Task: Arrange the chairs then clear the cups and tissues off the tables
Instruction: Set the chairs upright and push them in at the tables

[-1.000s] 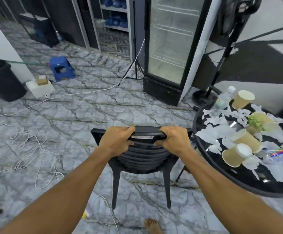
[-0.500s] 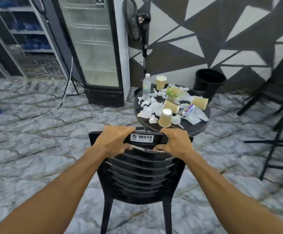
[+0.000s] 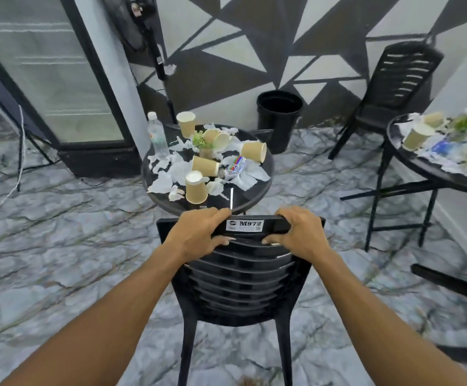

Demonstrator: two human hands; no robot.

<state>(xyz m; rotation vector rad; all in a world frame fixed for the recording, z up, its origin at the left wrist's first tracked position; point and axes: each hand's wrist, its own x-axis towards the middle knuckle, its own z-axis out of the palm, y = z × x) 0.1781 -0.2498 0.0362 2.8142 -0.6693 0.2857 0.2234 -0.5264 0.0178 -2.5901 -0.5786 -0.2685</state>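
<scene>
I hold a black plastic chair [image 3: 240, 285] by the top rail of its backrest. My left hand [image 3: 199, 235] grips the rail's left part, and my right hand [image 3: 300, 232] grips its right part. Directly beyond the chair stands a round black table [image 3: 267, 174] strewn with several tan paper cups [image 3: 196, 188], torn white tissues [image 3: 247, 176], a water bottle [image 3: 158, 137] and a small green plant. A second round table [image 3: 427, 171] at the right, blurred, also carries cups and tissues.
Against the patterned wall stand a black bin [image 3: 279, 112] and another black chair [image 3: 391, 90]. A glass-door fridge [image 3: 54, 79] fills the left, with a fan stand [image 3: 154, 51] beside it. Another dark chair part [image 3: 455, 285] juts in at the right edge. A cable runs over the marble floor.
The view swung right from the open floor to face the table. The chair came round with both hands on its rail and now stands close against the littered table.
</scene>
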